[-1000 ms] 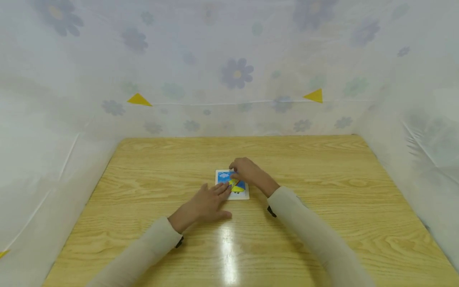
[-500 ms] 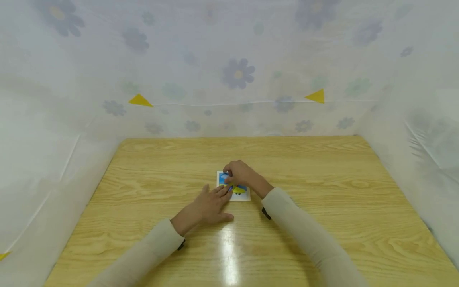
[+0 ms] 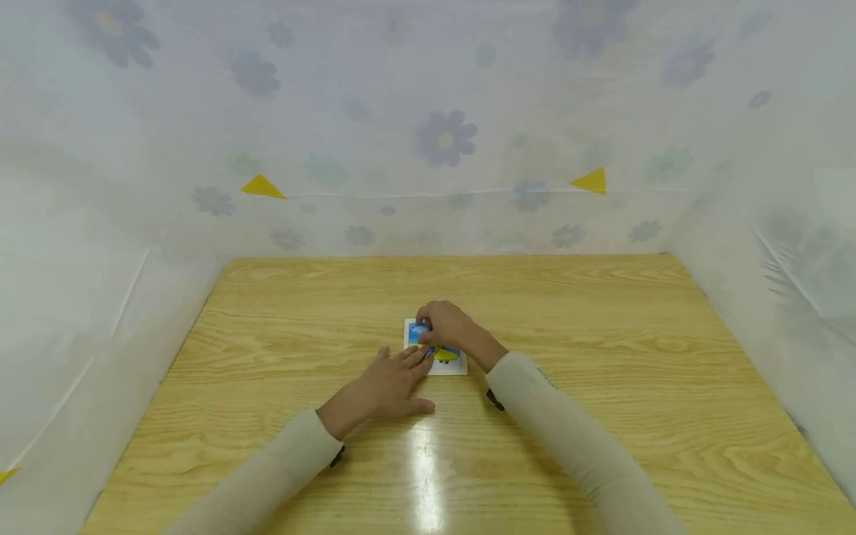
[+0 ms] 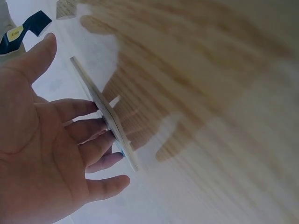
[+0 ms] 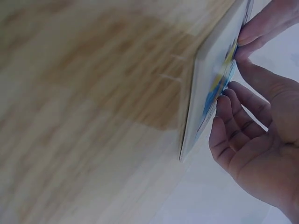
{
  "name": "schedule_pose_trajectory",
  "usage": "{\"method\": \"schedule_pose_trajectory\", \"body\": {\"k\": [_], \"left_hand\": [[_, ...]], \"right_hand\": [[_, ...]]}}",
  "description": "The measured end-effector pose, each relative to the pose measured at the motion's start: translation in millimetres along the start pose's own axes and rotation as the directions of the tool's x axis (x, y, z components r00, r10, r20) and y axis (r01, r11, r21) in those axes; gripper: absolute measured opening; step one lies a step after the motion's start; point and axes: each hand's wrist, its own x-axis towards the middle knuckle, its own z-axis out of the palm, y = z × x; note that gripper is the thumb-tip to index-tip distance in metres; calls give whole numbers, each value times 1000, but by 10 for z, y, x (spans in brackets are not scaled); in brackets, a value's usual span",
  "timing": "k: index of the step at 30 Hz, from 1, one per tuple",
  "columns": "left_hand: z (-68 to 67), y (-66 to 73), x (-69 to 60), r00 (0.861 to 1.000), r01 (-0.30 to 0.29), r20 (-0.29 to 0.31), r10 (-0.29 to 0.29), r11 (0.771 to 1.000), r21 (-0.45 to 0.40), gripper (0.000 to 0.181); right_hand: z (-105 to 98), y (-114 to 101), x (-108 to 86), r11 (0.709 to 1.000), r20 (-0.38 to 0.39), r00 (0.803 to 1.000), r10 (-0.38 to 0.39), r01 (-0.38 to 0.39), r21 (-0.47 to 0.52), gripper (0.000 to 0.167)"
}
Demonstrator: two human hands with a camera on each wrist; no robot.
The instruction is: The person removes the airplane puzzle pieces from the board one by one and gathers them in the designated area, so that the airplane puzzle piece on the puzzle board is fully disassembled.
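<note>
Woodgrain table (image 3: 301,312): picture board (image 3: 449,360), completeness hidden by hands.
Left hand (image 3: 391,381): fingers apart, touching board.
Right hand (image 3: 446,324): fingers bent; pinch unclear.

Your picture board (image 3: 451,365): white border, blue with a white cloud up top, a bright yellow shape lower down.
Your desk (image 3: 287,327): honey yellow, streaked with darker brown wood grain.
Your sleeves (image 3: 568,431): plain cream.
Your wrist straps (image 3: 495,400): black.
Sheeting (image 3: 374,74) you face: white, printed with flowers (image 3: 446,139), many greyish purple, some yellow-centred, others pale green.
Triangles (image 3: 590,180) before you: solid golden yellow.
</note>
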Motion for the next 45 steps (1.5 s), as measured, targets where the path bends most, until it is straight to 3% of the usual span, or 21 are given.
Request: {"method": "schedule_pose_trajectory", "body": {"k": [11,21,40,45], "left_hand": [[-34,-17,-4,999,9,45,-7,999,-37,83],[-65,-8,1,996,17,83,-17,1000,-1,83],[-80,-17,17,994,31,102,-30,999,-10,83],[-77,-9,17,994,31,103,-29,999,-19,83]], "right_hand": [[-7,-16,13,999,7,1000,25,-25,30,37],[-24,-4,40,997,31,998,46,-48,65,30],[-23,3,66,997,3,999,41,-42,64,32],[-41,24,53,998,-10,1000,23,-22,54,23]]}}
